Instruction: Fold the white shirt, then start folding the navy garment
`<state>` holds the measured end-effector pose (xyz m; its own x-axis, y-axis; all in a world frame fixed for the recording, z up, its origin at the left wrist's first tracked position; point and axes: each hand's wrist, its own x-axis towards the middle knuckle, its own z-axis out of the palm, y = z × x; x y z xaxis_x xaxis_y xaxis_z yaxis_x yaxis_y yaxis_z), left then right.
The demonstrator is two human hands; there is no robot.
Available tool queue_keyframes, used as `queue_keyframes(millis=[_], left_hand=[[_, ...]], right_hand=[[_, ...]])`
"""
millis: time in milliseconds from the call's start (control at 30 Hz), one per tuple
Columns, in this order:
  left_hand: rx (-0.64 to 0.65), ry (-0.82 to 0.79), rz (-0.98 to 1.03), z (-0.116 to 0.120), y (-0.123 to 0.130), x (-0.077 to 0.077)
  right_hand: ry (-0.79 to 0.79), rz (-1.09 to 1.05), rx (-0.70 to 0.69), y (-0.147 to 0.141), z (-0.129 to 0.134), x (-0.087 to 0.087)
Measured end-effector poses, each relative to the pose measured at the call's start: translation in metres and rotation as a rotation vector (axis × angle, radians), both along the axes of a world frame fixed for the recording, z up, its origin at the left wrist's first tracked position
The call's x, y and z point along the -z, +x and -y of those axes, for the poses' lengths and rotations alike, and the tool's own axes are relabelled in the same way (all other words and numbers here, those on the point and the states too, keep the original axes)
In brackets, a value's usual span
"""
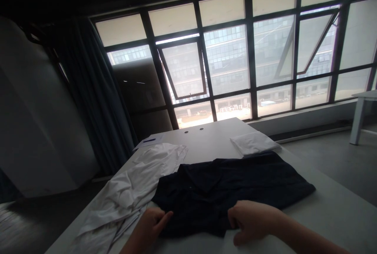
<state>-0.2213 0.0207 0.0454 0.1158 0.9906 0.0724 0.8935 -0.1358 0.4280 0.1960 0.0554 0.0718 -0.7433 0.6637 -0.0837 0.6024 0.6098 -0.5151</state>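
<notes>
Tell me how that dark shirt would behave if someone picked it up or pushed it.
The dark shirt will probably hang limp, since it lies in soft wrinkles on the table. It looks thin, so it is likely light for its size. Where the right hand meets it the cloth bunches, so a push would probably rumple it rather than slide it flat.
</notes>
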Motion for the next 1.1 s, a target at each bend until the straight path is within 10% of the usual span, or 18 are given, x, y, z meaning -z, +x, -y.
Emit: queue_keyframes(millis=[167, 367, 567, 1100], left_hand=[[0.023, -0.195, -0.117, 0.016, 0.015, -0.013], [0.166, 0.116, -0.146, 0.029, 0.072, -0.039], [0.479, -0.067, -0.143, 0.015, 0.120, -0.001], [0.455, 0.125, -0.188, 0.004, 0.101, 0.027]], right_hand=[[0.113, 0.059, 0.044, -0.010, 0.005, 0.014], [0.306, 0.089, 0.050, -0.023, 0.007, 0.027], [0.399, -0.016, 0.128, -0.030, 0.002, 0.049], [0.077, 0.101, 0.268, 0.076, -0.057, 0.014]])
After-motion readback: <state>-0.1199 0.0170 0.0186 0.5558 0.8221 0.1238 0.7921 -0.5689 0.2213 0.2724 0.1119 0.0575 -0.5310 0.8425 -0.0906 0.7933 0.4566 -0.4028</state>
